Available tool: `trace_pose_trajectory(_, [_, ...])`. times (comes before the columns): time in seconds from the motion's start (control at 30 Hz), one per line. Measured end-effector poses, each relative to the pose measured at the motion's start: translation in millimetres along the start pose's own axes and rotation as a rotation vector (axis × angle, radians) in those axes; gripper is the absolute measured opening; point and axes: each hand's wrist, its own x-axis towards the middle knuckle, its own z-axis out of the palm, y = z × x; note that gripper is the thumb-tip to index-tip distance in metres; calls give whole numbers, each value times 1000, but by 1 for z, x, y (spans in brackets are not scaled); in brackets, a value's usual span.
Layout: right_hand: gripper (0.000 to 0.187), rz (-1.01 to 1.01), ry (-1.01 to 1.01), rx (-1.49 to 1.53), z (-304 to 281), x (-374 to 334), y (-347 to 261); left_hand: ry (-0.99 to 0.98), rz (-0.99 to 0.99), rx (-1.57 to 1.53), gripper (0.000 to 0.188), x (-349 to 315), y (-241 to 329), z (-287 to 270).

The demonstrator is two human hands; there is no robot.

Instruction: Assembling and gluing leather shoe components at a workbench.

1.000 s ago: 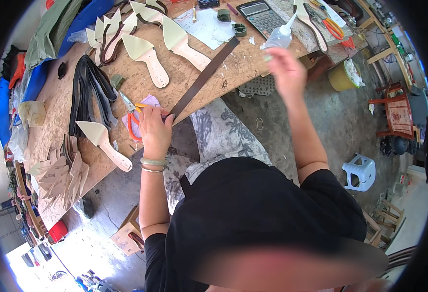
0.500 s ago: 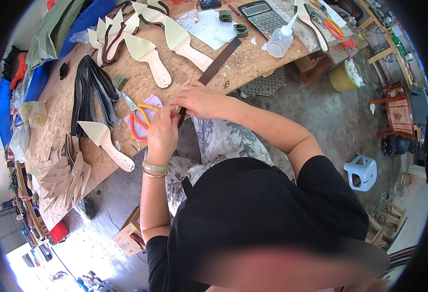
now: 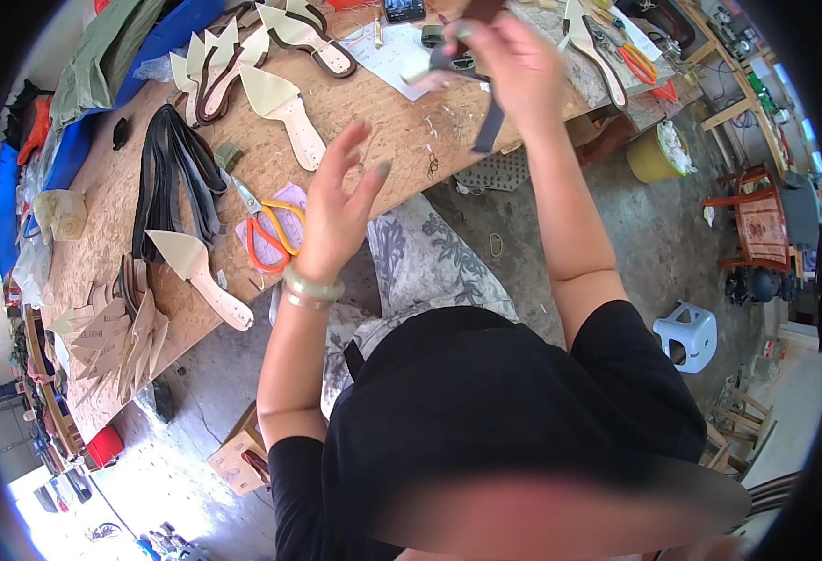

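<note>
My right hand (image 3: 528, 84) is raised over the far right part of the workbench, its fingers closed on a dark strip (image 3: 490, 126) that hangs down in a loop. Motion smears the hand and strip, and a small pale patch beside the strip is too blurred to name. My left hand (image 3: 336, 201) hovers above the bench's near edge, fingers spread and holding nothing. Scissors (image 3: 275, 220) with orange and yellow handles lie beside that wrist on a pink cloth. A cream, spatula-shaped piece (image 3: 285, 112) lies just beyond the left fingers.
Another cream piece (image 3: 201, 276) lies at the near left, by a stack of tan pieces (image 3: 116, 337). A bundle of black strips (image 3: 173, 168) drapes across the bench (image 3: 392, 154). Farther back are edged pieces (image 3: 313, 37), white paper (image 3: 378, 61) and a phone (image 3: 403, 9).
My right hand has swung up and away to the far right with the dark strip. My left hand has let go and opened. One cream piece is gone from its spot on the bench.
</note>
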Motion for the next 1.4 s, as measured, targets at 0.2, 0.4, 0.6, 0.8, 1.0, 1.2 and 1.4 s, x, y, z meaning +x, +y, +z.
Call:
trace_pose_trajectory(0.2, [13,178,-158,22,22,-30,11,-29,-531,-469,52,44,-32,38])
trace_pose_trajectory(0.4, [13,23,-318,108,15,-49,-16,-280,-704,-1048,55,66,-46,69])
trace_pose_trajectory(0.6, [13,-289,-514,113,5,-80,-44,-176,-695,-1008,24,61,-23,81])
trace_pose_trajectory(0.8, [20,-286,-525,113,-4,-110,-45,212,-464,-979,23,58,-24,66])
trace_pose_trajectory(1.0, [9,-129,-526,273,-37,-128,-64,298,-369,-772,20,79,-41,7])
trace_pose_trajectory(1.2, [4,85,-243,587,-68,-127,-78,17,-524,-519,25,49,-41,33])
trace_pose_trajectory(1.4, [9,315,-102,542,-60,-128,-78,41,-376,-16,35,14,-51,46])
